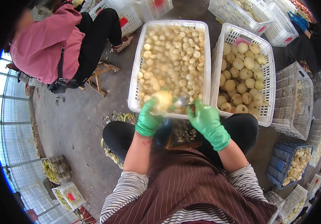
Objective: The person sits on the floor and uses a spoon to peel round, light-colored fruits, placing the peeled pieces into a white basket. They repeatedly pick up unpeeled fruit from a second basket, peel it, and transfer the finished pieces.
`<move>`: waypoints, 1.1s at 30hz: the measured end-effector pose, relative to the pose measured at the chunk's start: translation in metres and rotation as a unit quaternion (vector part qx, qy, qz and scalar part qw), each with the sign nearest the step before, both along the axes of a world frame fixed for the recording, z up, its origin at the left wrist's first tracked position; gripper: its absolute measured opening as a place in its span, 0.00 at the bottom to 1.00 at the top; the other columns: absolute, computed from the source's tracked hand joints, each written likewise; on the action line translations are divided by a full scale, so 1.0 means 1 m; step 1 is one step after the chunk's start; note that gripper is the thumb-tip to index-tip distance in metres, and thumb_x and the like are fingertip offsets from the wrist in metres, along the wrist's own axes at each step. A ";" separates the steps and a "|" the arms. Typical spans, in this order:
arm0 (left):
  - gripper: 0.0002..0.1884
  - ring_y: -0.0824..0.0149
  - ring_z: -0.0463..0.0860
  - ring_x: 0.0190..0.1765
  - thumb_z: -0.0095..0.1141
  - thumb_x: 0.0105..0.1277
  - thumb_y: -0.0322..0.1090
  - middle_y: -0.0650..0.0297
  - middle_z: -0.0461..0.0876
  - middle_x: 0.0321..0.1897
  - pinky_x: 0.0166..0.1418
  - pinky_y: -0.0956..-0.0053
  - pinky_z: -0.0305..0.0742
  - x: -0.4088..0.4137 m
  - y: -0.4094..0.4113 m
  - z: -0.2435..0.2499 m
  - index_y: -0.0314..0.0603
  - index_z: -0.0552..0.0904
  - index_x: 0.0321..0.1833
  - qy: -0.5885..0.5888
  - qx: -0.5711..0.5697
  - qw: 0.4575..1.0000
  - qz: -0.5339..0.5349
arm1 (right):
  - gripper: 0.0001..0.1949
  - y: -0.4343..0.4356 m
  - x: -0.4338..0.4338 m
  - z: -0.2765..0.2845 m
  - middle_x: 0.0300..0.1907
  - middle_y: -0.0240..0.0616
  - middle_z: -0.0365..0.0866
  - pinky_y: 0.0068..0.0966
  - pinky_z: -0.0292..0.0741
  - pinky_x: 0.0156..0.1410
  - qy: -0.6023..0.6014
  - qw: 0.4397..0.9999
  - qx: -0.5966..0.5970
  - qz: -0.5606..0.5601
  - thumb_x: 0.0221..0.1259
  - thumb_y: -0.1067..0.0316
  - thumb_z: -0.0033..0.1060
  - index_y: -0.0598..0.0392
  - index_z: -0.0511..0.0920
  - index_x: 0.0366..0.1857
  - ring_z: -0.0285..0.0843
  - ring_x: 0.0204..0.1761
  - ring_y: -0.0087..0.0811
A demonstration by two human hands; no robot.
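My left hand point(150, 117), in a green glove, holds a pale peeled fruit point(162, 101), blurred, over the near edge of a white plastic crate point(207, 67). That crate is filled with pale, rounded fruit pieces point(187, 58). My right hand point(206, 120), gloved in green too, grips the dark handle of a small tool with a shiny metal end point(182, 101); the blur hides its exact kind. The metal end points towards the fruit, and I cannot tell whether they touch. To the right, a second white crate point(272, 72) holds whole peeled fruit point(241, 72), some with stems.
A person in a pink top point(48, 47) sits at the upper left by a wooden stool point(100, 77). Another person's blue-gloved hand point(299, 21) shows at the upper right. White crates point(293, 98) and a blue crate point(279, 165) stand on the right. Peelings point(113, 156) lie by my left knee.
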State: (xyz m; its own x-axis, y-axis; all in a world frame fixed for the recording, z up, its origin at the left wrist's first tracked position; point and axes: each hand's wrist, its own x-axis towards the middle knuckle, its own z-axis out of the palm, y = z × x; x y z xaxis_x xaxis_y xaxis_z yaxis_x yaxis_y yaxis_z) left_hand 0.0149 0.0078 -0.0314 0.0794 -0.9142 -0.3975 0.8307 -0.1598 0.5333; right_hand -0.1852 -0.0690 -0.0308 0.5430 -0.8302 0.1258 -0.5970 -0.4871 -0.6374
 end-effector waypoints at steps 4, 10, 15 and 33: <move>0.38 0.53 0.78 0.62 0.63 0.60 0.48 0.51 0.77 0.59 0.64 0.59 0.76 -0.002 0.002 0.001 0.35 0.67 0.70 0.051 -0.023 0.998 -0.006 | 0.12 0.012 0.016 0.002 0.25 0.39 0.83 0.37 0.78 0.31 -0.070 0.996 -0.027 0.053 0.60 0.63 0.65 0.54 0.76 0.42 0.84 0.27 0.45; 0.37 0.54 0.80 0.59 0.63 0.63 0.49 0.51 0.77 0.60 0.54 0.63 0.83 -0.010 -0.003 0.015 0.38 0.67 0.71 -0.035 -0.021 0.999 -0.012 | 0.17 0.007 0.022 0.005 0.32 0.51 0.84 0.39 0.78 0.40 -0.167 0.951 0.231 0.118 0.63 0.59 0.63 0.60 0.77 0.49 0.84 0.35 0.52; 0.39 0.65 0.81 0.58 0.71 0.53 0.35 0.55 0.79 0.59 0.63 0.69 0.79 0.005 -0.011 0.049 0.35 0.71 0.70 -0.313 -0.003 0.940 -0.133 | 0.17 0.008 0.015 0.012 0.31 0.48 0.84 0.34 0.79 0.40 -0.098 0.935 0.323 0.106 0.65 0.57 0.61 0.64 0.78 0.42 0.84 0.32 0.42; 0.45 0.55 0.81 0.58 0.73 0.52 0.48 0.50 0.77 0.61 0.62 0.61 0.80 -0.024 -0.002 0.006 0.34 0.69 0.70 -0.225 -0.066 0.972 0.034 | 0.08 0.022 0.004 0.016 0.15 0.22 0.63 0.16 0.55 0.15 -0.403 0.418 0.797 0.165 0.72 0.63 0.53 0.54 0.74 0.35 0.57 0.12 0.16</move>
State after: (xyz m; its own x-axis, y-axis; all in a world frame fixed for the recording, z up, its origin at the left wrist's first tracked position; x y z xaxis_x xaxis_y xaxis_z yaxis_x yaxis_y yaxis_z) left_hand -0.0092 0.0062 -0.0257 0.2802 -0.9412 -0.1886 0.5148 -0.0184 0.8571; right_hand -0.1808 -0.0466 -0.0153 0.9757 -0.1040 -0.1930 0.0564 0.9697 -0.2377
